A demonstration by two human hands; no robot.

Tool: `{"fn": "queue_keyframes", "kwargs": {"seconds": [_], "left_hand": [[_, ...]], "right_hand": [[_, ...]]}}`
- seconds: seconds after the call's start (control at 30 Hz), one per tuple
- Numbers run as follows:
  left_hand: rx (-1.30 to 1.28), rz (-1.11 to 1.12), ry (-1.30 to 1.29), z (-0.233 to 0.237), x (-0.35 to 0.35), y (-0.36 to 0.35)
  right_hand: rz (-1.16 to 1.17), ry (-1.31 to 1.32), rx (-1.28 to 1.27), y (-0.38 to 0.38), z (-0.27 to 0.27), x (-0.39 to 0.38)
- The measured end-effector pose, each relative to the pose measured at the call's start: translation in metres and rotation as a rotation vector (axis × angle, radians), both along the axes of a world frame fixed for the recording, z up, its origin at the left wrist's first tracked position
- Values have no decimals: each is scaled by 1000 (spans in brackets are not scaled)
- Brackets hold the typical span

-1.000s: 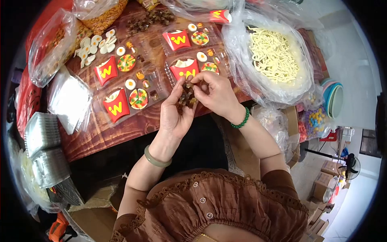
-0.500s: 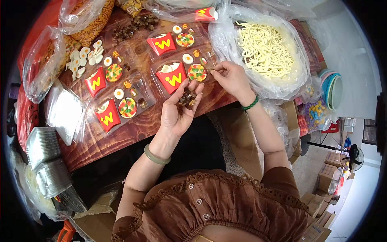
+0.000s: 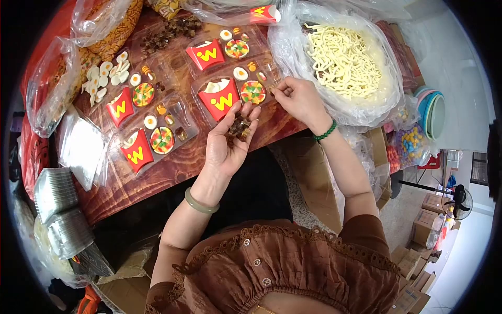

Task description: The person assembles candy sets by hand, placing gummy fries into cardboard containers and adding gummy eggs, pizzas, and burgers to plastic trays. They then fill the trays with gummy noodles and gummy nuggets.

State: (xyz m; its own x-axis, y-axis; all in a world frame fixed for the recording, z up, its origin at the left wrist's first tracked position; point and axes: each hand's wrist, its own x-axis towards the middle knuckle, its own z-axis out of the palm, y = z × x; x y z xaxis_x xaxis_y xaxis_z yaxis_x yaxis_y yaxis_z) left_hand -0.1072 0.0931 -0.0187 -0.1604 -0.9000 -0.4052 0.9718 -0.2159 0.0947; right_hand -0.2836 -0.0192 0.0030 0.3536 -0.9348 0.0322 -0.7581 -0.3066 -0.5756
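Note:
My left hand (image 3: 222,149) is turned palm up, fingers curled around a small heap of dark brown, glossy pieces (image 3: 239,127). My right hand (image 3: 302,103) pinches what looks like one such brown piece (image 3: 272,90) at the right end of the nearest clear plastic tray. In that tray lie a red carton with a yellow mark (image 3: 217,102), a round pizza-like piece (image 3: 253,92) and a fried-egg piece (image 3: 240,74). Another filled tray sits behind it, holding a second red carton (image 3: 205,55). Two more such trays are at the left, with a red carton (image 3: 137,150) in the nearer one.
A clear bag of pale yellow strands (image 3: 345,65) stands at the right. Loose egg pieces (image 3: 99,81), a brown heap (image 3: 170,35) and bags of orange pieces (image 3: 117,42) lie at the back left. Stacked clear trays (image 3: 57,204) stand at the left edge.
The whole view has shifted slightly, so the table's things appear a little further left. My left hand still cups the brown pieces; my right fingertips stay beside the tray's right end.

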Motion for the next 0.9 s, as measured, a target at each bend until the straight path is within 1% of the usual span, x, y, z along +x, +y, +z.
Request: {"fn": "queue_keyframes", "kwargs": {"seconds": [0.1,0.17,0.2,0.27,0.3,0.37,0.4,0.47,0.5,0.57,0.6,0.63,0.7,0.73,0.77,0.83,0.87,0.9], "left_hand": [[11,2,-3,1,0,0],[21,8,-1,0,2,0],[9,11,34,-3,3,0],[-1,15,69,-5,4,0],[-9,8,66,-6,5,0],[-13,2,61,-5,5,0],[-14,-2,64,-3,5,0],[-14,1,63,-1,6,0],[-27,-4,71,0,7,0],[-35,-3,79,-1,7,0],[-57,-8,84,-2,7,0],[-79,-16,88,-1,6,0],[-82,-19,93,4,4,0],[-87,-17,101,6,3,0],[-88,-16,101,6,2,-1],[-103,-18,147,5,3,-2],[-103,-15,147,6,4,-2],[-99,-7,143,7,3,-2]], "right_hand": [[26,22,14,-6,-2,-1],[93,-160,-69,-8,-9,-2],[96,-159,-68,-9,-11,-4],[217,0,-139,-9,-8,-5],[219,-1,-137,-11,-9,-6],[342,49,-304,-15,-10,-6],[345,45,-301,-14,-11,-5],[181,-164,-130,-7,0,0],[188,-167,-129,-2,7,3],[280,-330,-19,12,22,7],[414,-345,-33,18,28,8],[411,-346,-31,24,33,11],[530,-309,40,32,38,20],[614,-275,-134,30,34,22],[615,-275,-135,32,34,23],[502,-252,-45,39,35,27],[505,-252,-44,40,34,30],[488,-259,-142,42,33,32]]}}
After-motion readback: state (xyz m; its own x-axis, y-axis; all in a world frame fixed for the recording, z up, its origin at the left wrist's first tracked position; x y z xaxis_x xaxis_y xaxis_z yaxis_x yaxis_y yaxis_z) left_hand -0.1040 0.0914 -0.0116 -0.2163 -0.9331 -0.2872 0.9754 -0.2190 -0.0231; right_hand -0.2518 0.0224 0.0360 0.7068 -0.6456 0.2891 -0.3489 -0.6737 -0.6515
